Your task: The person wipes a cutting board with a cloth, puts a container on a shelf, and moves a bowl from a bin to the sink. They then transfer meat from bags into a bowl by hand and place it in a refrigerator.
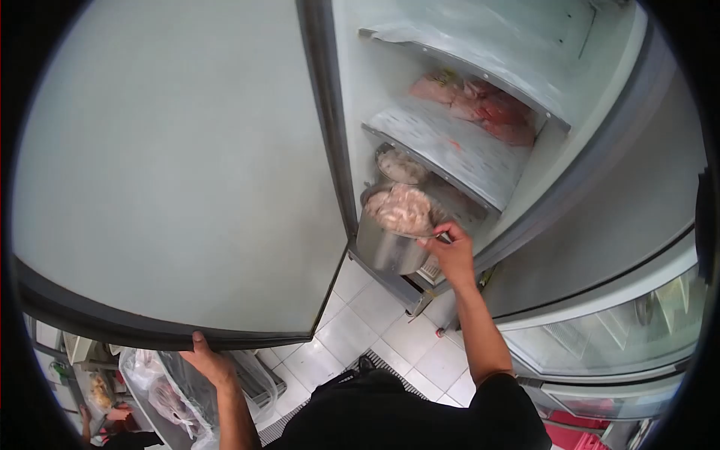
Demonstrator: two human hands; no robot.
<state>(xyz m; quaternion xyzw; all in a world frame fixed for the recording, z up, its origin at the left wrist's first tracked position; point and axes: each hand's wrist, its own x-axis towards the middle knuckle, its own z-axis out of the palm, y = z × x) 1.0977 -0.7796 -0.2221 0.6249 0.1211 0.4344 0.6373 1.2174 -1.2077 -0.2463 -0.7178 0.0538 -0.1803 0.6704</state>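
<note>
A steel pot (391, 249) heaped with pale pink raw meat (405, 208) is at the front of the bottom level of an upright freezer. My right hand (451, 251) pinches the right side of its rim. Behind it sits a second container (401, 165) with whitish contents, partly under the shelf. My left hand (208, 361) grips the lower edge of the open freezer door (172, 165), thumb on the near side; its other fingers are hidden. On the middle shelf (450, 154) lies bagged pink and red meat (480, 109).
To the right stands another cabinet with a curved glass front (622, 322). A bin with plastic bags (169, 397) is below the door at left. White floor tiles (349, 337) and a ribbed mat (405, 386) lie underfoot. Another person's hand (85, 424) shows at lower left.
</note>
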